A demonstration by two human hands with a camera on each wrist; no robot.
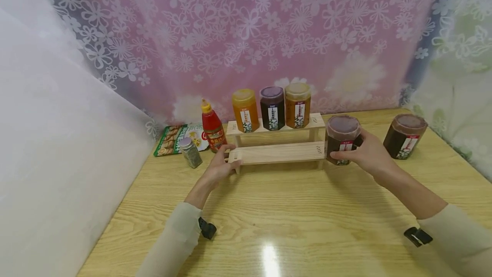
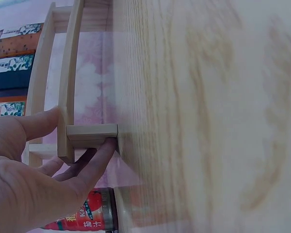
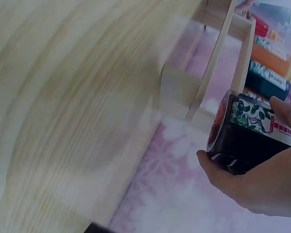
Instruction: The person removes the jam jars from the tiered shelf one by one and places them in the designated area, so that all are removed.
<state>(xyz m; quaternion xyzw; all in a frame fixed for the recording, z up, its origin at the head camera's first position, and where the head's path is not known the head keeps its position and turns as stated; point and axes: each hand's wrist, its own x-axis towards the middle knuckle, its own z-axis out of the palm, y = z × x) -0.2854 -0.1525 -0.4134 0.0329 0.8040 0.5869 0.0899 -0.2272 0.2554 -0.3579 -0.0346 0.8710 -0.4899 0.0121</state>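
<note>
A two-step wooden rack (image 1: 282, 154) stands on the table. At its left end my left hand (image 1: 219, 168) grips the lower shelf; in the left wrist view the thumb lies on the shelf board (image 2: 64, 114), while other fingers reach below to the short leg (image 2: 92, 131). My right hand (image 1: 369, 155) holds a dark jam jar (image 1: 333, 138) with a pale lid by its sides, right by the lower shelf's right end. In the right wrist view the jar (image 3: 247, 138) is raised off the table, its label facing the thumb. An orange jar (image 1: 246, 112), a dark purple jar (image 1: 273, 110) and an amber jar (image 1: 297, 108) stand on the upper shelf.
Another dark jar (image 1: 405, 138) stands at the table's right. Left of the rack are a red ketchup bottle (image 1: 213, 129), a small spice shaker (image 1: 191, 153) and a green food packet (image 1: 170, 141). A flowered curtain (image 1: 250, 46) hangs behind the table (image 1: 269, 217).
</note>
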